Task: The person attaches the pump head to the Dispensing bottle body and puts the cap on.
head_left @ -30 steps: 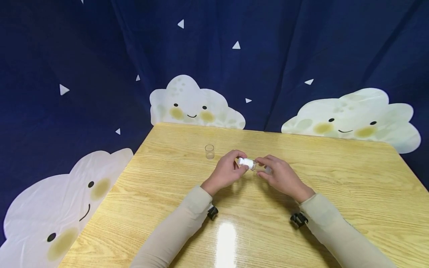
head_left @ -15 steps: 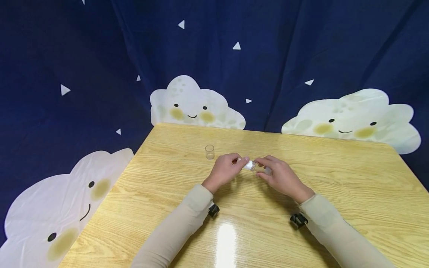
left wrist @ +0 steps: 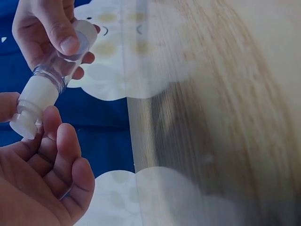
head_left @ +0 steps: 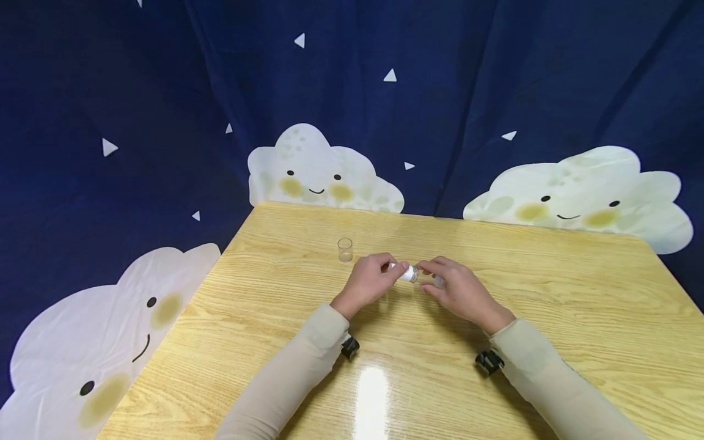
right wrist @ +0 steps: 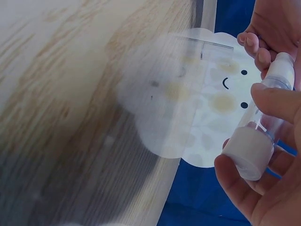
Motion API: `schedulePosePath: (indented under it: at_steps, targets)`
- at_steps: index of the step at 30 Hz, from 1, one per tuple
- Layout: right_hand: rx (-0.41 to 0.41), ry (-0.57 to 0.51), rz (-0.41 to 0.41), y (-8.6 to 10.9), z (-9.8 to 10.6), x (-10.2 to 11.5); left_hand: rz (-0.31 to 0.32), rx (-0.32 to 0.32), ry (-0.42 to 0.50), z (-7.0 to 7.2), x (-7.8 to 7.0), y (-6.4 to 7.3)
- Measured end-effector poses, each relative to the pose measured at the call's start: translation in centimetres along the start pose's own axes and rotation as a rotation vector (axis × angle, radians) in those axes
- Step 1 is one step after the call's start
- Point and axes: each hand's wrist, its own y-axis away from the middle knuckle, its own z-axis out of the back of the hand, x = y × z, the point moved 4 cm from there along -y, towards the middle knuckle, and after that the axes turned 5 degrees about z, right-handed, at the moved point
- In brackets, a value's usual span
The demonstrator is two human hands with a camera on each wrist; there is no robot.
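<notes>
A small clear pump bottle (left wrist: 57, 68) with a white collar (head_left: 409, 272) is held above the table between both hands, lying nearly sideways. My left hand (head_left: 365, 283) pinches the white pump end, thumb on one side and curled fingers on the other. My right hand (head_left: 463, 292) grips the clear body and the white base (right wrist: 249, 149), its thumb lying across the body. In the head view, the right fingers hide part of the body. To the left stands a clear, cup-shaped cap (head_left: 344, 250) on the wooden table (head_left: 264, 287).
Behind the table hangs a dark blue curtain (head_left: 341, 73) printed with white clouds (head_left: 324, 165) and small triangles. Each wrist has a black camera strapped at the sleeve, one by the left cuff (head_left: 324, 327). The table's far edge lies beyond the cap.
My left thumb has moved up over the white collar, and the fingers have shifted round the pump end, covering more of it. My right hand has stayed almost still; the cap has not moved.
</notes>
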Motion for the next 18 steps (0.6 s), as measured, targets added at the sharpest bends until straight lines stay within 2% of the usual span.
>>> schedulePosePath:
  at_steps: [5,12,18]
  targets:
    - [0.005,0.000,0.000,-0.03,-0.09,0.05,-0.017,-0.001,0.008,0.04,-0.04,0.22]
    - [0.003,-0.023,0.005,-0.09,-0.06,0.16,-0.105,0.037,0.087,-0.10,-0.09,0.42]
    - [0.005,-0.029,0.017,-0.09,-0.06,0.36,-0.141,0.033,0.080,-0.22,0.09,0.51]
